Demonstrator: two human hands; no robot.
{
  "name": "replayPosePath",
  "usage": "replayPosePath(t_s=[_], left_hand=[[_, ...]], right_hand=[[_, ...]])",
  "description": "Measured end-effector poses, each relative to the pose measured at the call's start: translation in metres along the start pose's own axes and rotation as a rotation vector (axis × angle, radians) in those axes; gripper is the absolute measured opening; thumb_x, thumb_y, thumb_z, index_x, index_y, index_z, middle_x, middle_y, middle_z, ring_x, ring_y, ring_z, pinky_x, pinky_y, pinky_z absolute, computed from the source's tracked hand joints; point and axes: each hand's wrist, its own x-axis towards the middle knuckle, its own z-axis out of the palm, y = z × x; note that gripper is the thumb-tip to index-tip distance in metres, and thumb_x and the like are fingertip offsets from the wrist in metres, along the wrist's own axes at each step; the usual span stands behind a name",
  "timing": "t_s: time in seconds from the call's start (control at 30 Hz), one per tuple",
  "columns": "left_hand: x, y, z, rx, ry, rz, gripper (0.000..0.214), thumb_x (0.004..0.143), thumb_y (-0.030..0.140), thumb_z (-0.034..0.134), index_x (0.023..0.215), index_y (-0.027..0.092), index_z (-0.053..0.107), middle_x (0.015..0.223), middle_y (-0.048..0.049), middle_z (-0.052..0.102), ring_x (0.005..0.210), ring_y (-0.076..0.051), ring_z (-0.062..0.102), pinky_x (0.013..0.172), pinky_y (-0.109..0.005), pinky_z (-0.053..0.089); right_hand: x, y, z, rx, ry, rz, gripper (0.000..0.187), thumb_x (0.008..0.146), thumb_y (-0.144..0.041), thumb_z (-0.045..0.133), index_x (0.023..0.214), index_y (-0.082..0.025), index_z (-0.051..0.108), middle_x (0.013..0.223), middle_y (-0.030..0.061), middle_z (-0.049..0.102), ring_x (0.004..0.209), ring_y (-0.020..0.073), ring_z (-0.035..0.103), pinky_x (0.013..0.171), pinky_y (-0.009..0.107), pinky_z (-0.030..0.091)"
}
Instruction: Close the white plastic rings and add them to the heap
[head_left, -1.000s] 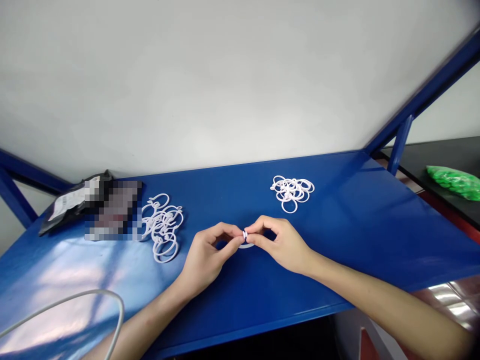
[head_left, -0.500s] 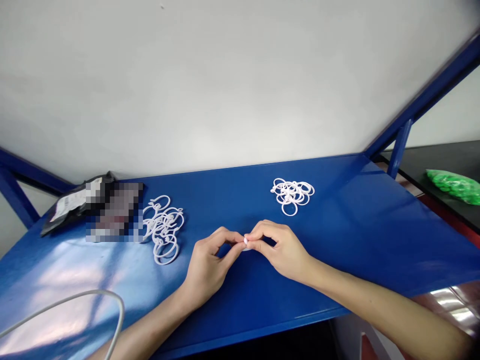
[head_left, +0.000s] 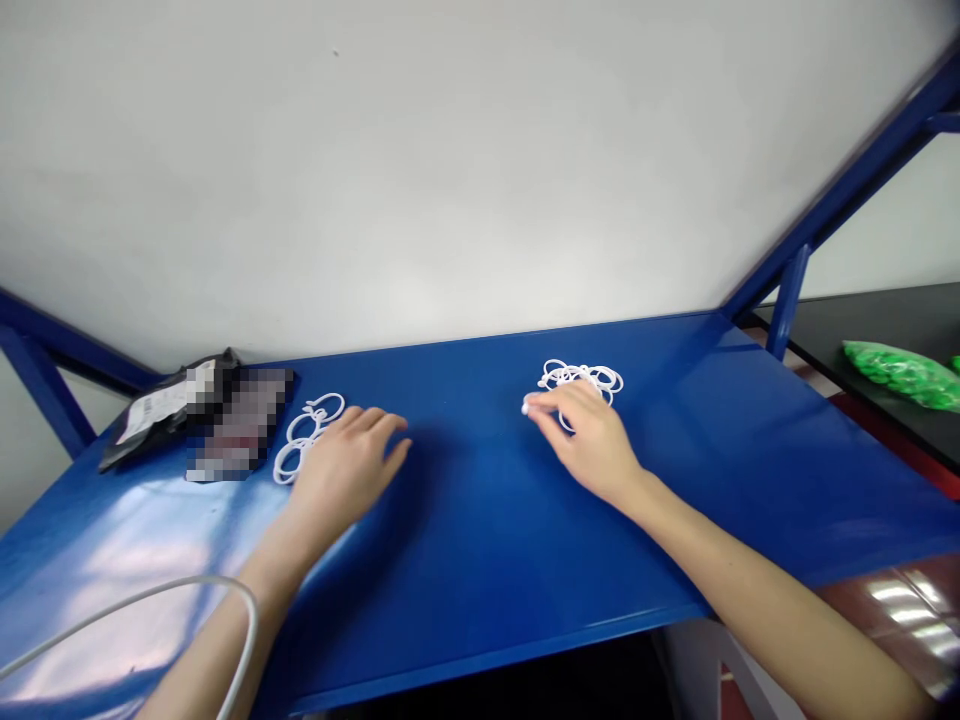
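Observation:
My right hand [head_left: 592,440] pinches a white plastic ring [head_left: 526,406] between thumb and fingertips; only a small knob-like end of it shows clearly. Just beyond that hand lies the right pile of white rings [head_left: 611,382], which it partly covers. My left hand [head_left: 352,465] hovers with fingers apart and thumb out, nothing visible in its grasp. It blocks much of the left pile of white rings [head_left: 291,462], some of which look open with small loops at their ends.
Both piles lie on a blue table [head_left: 480,540]. A black plastic mailer [head_left: 172,405] and a dark, partly blurred packet [head_left: 244,420] lie at the left. A pale cable [head_left: 150,592] crosses my left forearm. Green bagged items [head_left: 900,375] sit on a black surface at right.
My hands have parted from around the small ring at the centre. The left moved left to its pile; the right carried the ring up and right towards the other pile.

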Motion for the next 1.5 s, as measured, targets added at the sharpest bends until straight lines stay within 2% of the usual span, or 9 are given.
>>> replayPosePath(t_s=[0.13,0.3,0.4,0.57,0.8,0.9,1.0,1.2,1.5], left_hand=[[-0.004,-0.042,-0.016,0.058,-0.206,-0.068,0.027,0.090,0.032,0.052,0.100,0.021,0.075,0.105,-0.0108,0.076,0.102,-0.036,0.067,0.090,-0.049,0.052],[-0.005,-0.053,-0.020,0.026,-0.240,-0.100,0.025,0.089,0.034,0.051,0.090,0.026,0.075,0.098,-0.0087,0.077,0.098,-0.035,0.068,0.079,-0.042,0.049],[-0.002,-0.052,-0.019,0.001,-0.250,-0.130,0.028,0.091,0.034,0.047,0.091,0.026,0.074,0.088,-0.0084,0.077,0.091,-0.033,0.070,0.074,-0.039,0.046],[0.002,-0.047,-0.026,-0.072,-0.257,-0.195,0.032,0.093,0.037,0.046,0.103,0.023,0.073,0.092,-0.0076,0.077,0.077,-0.028,0.071,0.072,-0.036,0.048],[-0.009,-0.056,-0.029,-0.226,-0.343,-0.129,0.034,0.081,0.041,0.069,0.113,0.032,0.075,0.107,-0.0041,0.076,0.100,-0.029,0.069,0.084,-0.036,0.053],[-0.014,-0.069,-0.026,-0.197,-0.333,-0.120,0.039,0.078,0.039,0.073,0.117,0.035,0.076,0.121,-0.0056,0.075,0.112,-0.033,0.066,0.094,-0.041,0.052],[-0.014,-0.076,-0.021,-0.150,-0.331,-0.084,0.029,0.081,0.041,0.070,0.107,0.034,0.080,0.117,-0.0068,0.075,0.114,-0.035,0.064,0.098,-0.045,0.049],[-0.006,-0.069,-0.014,-0.119,-0.317,-0.014,0.026,0.090,0.045,0.059,0.084,0.029,0.079,0.099,-0.0069,0.075,0.098,-0.030,0.062,0.091,-0.041,0.047],[0.001,-0.040,-0.020,-0.098,-0.160,-0.064,0.026,0.096,0.041,0.051,0.091,0.022,0.068,0.088,-0.0073,0.069,0.090,-0.028,0.060,0.085,-0.040,0.045]], right_hand=[[0.008,0.030,-0.014,-0.271,0.041,0.133,0.014,0.101,-0.023,0.058,0.104,-0.021,0.072,0.099,0.0085,0.078,0.100,0.0303,0.060,0.086,0.045,0.053],[0.007,0.045,-0.012,-0.364,-0.019,0.203,0.017,0.100,-0.026,0.056,0.099,-0.021,0.072,0.099,0.0100,0.077,0.101,0.0340,0.057,0.084,0.049,0.053],[0.007,0.042,-0.010,-0.375,-0.019,0.199,0.016,0.099,-0.028,0.058,0.101,-0.021,0.073,0.100,0.0111,0.076,0.103,0.0347,0.056,0.086,0.050,0.053],[0.006,0.030,-0.010,-0.356,-0.006,0.169,0.015,0.098,-0.028,0.061,0.104,-0.021,0.073,0.103,0.0105,0.075,0.106,0.0343,0.055,0.090,0.050,0.053],[0.002,0.009,-0.004,-0.268,-0.034,0.052,0.014,0.100,-0.026,0.061,0.106,-0.023,0.073,0.104,0.0082,0.076,0.107,0.0315,0.058,0.097,0.050,0.050],[0.000,0.004,-0.002,-0.232,-0.068,0.046,0.014,0.100,-0.027,0.061,0.107,-0.023,0.073,0.105,0.0078,0.075,0.109,0.0314,0.059,0.099,0.050,0.050],[-0.001,0.001,-0.001,-0.210,-0.088,0.045,0.014,0.099,-0.025,0.062,0.106,-0.023,0.073,0.104,0.0081,0.075,0.110,0.0316,0.059,0.098,0.050,0.051],[-0.001,0.000,-0.001,-0.181,-0.112,0.055,0.014,0.099,-0.025,0.061,0.105,-0.023,0.074,0.103,0.0081,0.075,0.109,0.0319,0.059,0.097,0.051,0.052],[-0.003,-0.005,0.002,-0.143,-0.139,0.041,0.014,0.100,-0.025,0.061,0.105,-0.024,0.074,0.103,0.0075,0.075,0.110,0.0315,0.058,0.098,0.051,0.052]])
